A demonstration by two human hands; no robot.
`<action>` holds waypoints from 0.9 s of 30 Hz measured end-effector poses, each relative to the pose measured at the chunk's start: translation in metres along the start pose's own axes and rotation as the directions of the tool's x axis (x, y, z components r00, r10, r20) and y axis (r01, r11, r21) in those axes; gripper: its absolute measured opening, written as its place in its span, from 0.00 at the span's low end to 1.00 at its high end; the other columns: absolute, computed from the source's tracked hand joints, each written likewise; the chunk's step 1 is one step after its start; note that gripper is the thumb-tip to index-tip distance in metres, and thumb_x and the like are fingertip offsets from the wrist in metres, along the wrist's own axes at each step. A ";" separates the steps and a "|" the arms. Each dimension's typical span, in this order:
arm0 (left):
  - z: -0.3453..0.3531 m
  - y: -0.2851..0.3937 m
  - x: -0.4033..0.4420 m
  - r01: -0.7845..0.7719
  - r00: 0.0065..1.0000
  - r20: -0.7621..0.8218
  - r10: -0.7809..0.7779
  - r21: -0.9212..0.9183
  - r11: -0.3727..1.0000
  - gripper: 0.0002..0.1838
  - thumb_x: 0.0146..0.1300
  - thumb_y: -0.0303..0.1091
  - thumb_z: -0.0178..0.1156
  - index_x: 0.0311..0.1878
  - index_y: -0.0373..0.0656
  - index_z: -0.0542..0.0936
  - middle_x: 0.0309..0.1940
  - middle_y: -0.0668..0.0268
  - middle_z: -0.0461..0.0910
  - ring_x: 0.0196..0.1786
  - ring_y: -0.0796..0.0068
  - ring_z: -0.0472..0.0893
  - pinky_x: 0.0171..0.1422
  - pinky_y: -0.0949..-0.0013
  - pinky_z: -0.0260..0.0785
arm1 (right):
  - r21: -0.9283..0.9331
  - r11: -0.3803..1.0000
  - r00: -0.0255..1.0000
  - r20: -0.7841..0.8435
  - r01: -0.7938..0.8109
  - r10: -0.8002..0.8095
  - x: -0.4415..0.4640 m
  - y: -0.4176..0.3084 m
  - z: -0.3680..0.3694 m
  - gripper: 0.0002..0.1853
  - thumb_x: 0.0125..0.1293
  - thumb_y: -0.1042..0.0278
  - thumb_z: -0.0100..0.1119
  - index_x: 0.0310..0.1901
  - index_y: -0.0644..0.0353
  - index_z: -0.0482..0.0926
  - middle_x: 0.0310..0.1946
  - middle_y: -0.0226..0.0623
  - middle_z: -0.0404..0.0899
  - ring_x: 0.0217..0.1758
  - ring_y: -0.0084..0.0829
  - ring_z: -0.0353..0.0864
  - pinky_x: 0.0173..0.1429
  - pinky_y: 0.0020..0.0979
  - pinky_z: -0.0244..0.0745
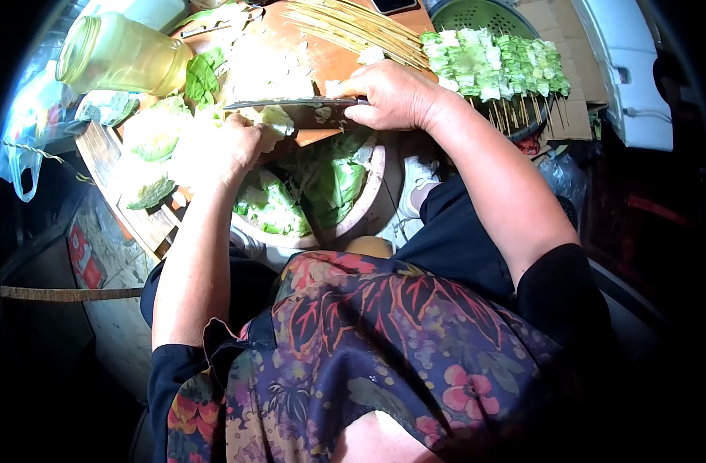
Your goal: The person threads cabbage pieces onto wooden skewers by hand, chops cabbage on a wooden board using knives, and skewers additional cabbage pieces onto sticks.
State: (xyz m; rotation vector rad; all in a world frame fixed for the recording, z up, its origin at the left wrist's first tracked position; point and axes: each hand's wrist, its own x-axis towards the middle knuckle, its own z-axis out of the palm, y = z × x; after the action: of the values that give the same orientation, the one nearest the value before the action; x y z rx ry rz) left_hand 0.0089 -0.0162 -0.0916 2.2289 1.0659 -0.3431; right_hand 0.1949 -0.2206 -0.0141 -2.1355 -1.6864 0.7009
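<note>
My right hand (395, 96) is closed around the handle end of a knife (299, 102), whose long blade lies crosswise, pointing left over the front of an orange-brown board (322, 69). Beside the blade's left part, my left hand (233, 143) has its fingers curled on pale cabbage leaves (277, 119). Bright glare washes out part of that hand. Larger pieces of cabbage (156, 135) lie to its left. Below both hands, a round tub (377, 174) holds green leaves and trimmings (333, 189).
Bare bamboo skewers (353, 27) lie at the back of the board. Skewered chopped leaves (492, 65) rest across a green colander (480, 14) at right. A glass jar (125, 58) of yellowish liquid lies at left, near a plastic bag (28, 143). A phone (395, 5) sits at the top edge.
</note>
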 end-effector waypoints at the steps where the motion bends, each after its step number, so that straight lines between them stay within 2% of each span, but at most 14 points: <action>1: 0.000 0.000 0.000 0.025 0.999 0.029 -0.024 -0.024 0.999 0.13 0.61 0.39 0.57 0.42 0.38 0.76 0.25 0.63 0.80 0.24 0.74 0.78 0.29 0.71 0.72 | -0.004 1.000 1.000 0.010 0.004 -0.004 0.002 0.002 -0.001 0.18 0.55 0.65 0.60 0.49 0.48 0.83 0.32 0.43 0.80 0.39 0.43 0.81 0.48 0.38 0.76; 7: -0.004 0.011 -0.009 0.093 0.991 0.111 -0.080 -0.121 0.988 0.15 0.62 0.40 0.61 0.43 0.38 0.75 0.24 0.64 0.80 0.22 0.78 0.77 0.26 0.74 0.71 | 0.031 0.998 0.995 0.090 -0.050 0.047 0.007 0.010 -0.001 0.19 0.54 0.64 0.62 0.49 0.49 0.83 0.33 0.44 0.81 0.40 0.43 0.81 0.49 0.38 0.76; 13: -0.003 0.014 -0.016 0.089 0.995 0.053 -0.082 -0.146 0.985 0.19 0.60 0.40 0.65 0.47 0.38 0.75 0.24 0.65 0.80 0.22 0.78 0.77 0.26 0.74 0.71 | 0.031 0.993 0.989 0.093 -0.115 0.112 0.011 0.006 0.007 0.18 0.55 0.64 0.57 0.50 0.49 0.83 0.36 0.45 0.81 0.43 0.45 0.80 0.51 0.38 0.75; 14: -0.007 0.019 -0.020 0.088 0.995 0.052 -0.081 -0.142 0.986 0.19 0.60 0.40 0.65 0.47 0.38 0.75 0.24 0.65 0.80 0.22 0.78 0.77 0.26 0.74 0.71 | -0.009 0.988 0.982 0.110 -0.155 0.155 0.011 0.001 0.007 0.18 0.55 0.64 0.56 0.49 0.49 0.82 0.36 0.45 0.81 0.44 0.45 0.80 0.51 0.39 0.75; 16: -0.019 0.034 -0.031 0.144 0.981 0.149 -0.120 -0.161 0.976 0.20 0.58 0.40 0.66 0.50 0.38 0.75 0.25 0.65 0.80 0.23 0.78 0.77 0.28 0.75 0.71 | -0.048 0.980 0.972 0.121 -0.196 0.200 0.010 -0.004 0.009 0.18 0.56 0.65 0.54 0.49 0.50 0.82 0.37 0.45 0.81 0.44 0.46 0.80 0.51 0.39 0.75; 18: -0.010 0.022 -0.022 0.092 0.991 0.111 -0.075 -0.157 0.983 0.21 0.58 0.39 0.66 0.50 0.38 0.75 0.25 0.65 0.80 0.24 0.78 0.77 0.29 0.75 0.71 | -0.102 0.970 0.964 0.126 -0.220 0.232 0.009 -0.005 0.014 0.19 0.55 0.66 0.53 0.49 0.51 0.82 0.37 0.44 0.80 0.44 0.45 0.80 0.51 0.41 0.75; 19: -0.007 0.017 -0.020 0.046 0.996 0.077 -0.034 -0.154 0.987 0.21 0.58 0.39 0.66 0.51 0.38 0.75 0.25 0.65 0.80 0.24 0.78 0.78 0.30 0.75 0.71 | -0.099 0.981 0.984 0.037 -0.169 0.173 0.002 -0.009 0.019 0.19 0.56 0.66 0.52 0.50 0.53 0.81 0.37 0.43 0.80 0.44 0.45 0.80 0.51 0.41 0.76; 20: -0.004 0.012 -0.017 0.045 0.996 0.077 -0.034 -0.153 0.987 0.21 0.58 0.39 0.66 0.51 0.38 0.75 0.25 0.65 0.80 0.24 0.78 0.78 0.30 0.75 0.71 | -0.099 0.981 0.984 0.036 -0.170 0.174 -0.001 -0.007 0.025 0.19 0.56 0.66 0.52 0.50 0.53 0.81 0.37 0.43 0.80 0.44 0.45 0.80 0.51 0.41 0.76; 23: -0.009 0.018 -0.021 0.109 0.988 0.116 -0.098 -0.091 0.990 0.19 0.59 0.35 0.64 0.50 0.37 0.75 0.28 0.64 0.81 0.26 0.77 0.79 0.31 0.75 0.73 | -0.061 0.990 0.989 -0.090 -0.127 0.121 -0.011 -0.001 0.047 0.19 0.58 0.65 0.51 0.51 0.52 0.80 0.36 0.44 0.81 0.43 0.44 0.80 0.51 0.41 0.76; 25: 0.000 0.007 -0.013 0.099 0.994 0.074 -0.080 -0.306 0.947 0.15 0.62 0.32 0.61 0.49 0.37 0.75 0.30 0.62 0.81 0.27 0.74 0.81 0.33 0.73 0.75 | -0.026 0.987 0.985 -0.072 -0.159 0.156 -0.022 -0.005 0.046 0.18 0.59 0.65 0.51 0.51 0.53 0.80 0.36 0.44 0.81 0.43 0.45 0.80 0.50 0.41 0.76; 26: 0.003 0.002 -0.011 0.098 0.994 0.071 -0.080 -0.306 0.947 0.15 0.62 0.32 0.61 0.49 0.37 0.75 0.30 0.62 0.81 0.27 0.74 0.81 0.33 0.73 0.75 | 0.006 0.981 0.980 -0.054 -0.192 0.192 -0.027 -0.009 0.044 0.18 0.59 0.65 0.51 0.51 0.53 0.80 0.36 0.44 0.81 0.43 0.46 0.80 0.49 0.41 0.76; 27: -0.002 0.008 -0.014 0.151 0.987 0.119 -0.112 -0.404 0.902 0.13 0.62 0.31 0.59 0.48 0.37 0.75 0.32 0.62 0.81 0.28 0.73 0.81 0.33 0.72 0.76 | 0.107 0.966 0.970 -0.036 -0.237 0.242 -0.031 -0.015 0.040 0.18 0.57 0.65 0.49 0.46 0.54 0.82 0.36 0.47 0.82 0.42 0.47 0.81 0.50 0.43 0.75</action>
State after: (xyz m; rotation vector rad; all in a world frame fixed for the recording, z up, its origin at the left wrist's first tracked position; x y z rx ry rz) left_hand 0.0055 -0.0270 -0.0801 1.7548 1.1247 -0.2481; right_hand 0.1547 -0.2490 -0.0336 -2.2861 -1.3506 0.7755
